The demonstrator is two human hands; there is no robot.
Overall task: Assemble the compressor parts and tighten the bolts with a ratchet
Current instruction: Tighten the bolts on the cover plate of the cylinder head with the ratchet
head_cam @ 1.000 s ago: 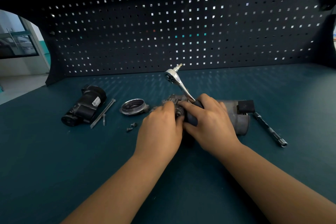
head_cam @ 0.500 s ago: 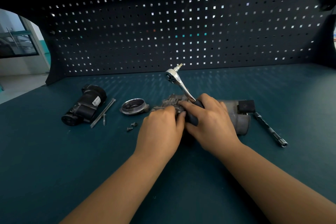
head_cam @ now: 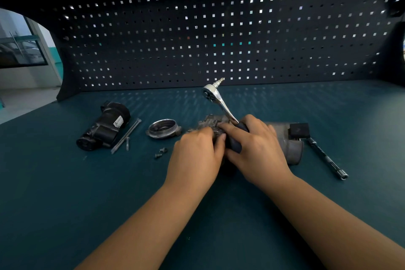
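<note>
Head view. Right hand (head_cam: pixel 256 149) wraps the dark grip of the ratchet (head_cam: pixel 221 103). The chrome head stands raised, off any bolt. Left hand (head_cam: pixel 195 153) lies over the housing (head_cam: pixel 289 147) mid-table, fingers bent out of sight, so its grip cannot be told.

Judged early. Motor (head_cam: pixel 105 127), ring (head_cam: pixel 163 128), long bolts (head_cam: pixel 126 136) and two short bolts (head_cam: pixel 160 153) lie loose toward the left edge, extension bar (head_cam: pixel 326 158) toward the right. No joined parts show.

Table (head_cam: pixel 65 204) dark teal, matte. Black pegboard (head_cam: pixel 219 39) along the back edge, window (head_cam: pixel 19 50) beyond the left.
</note>
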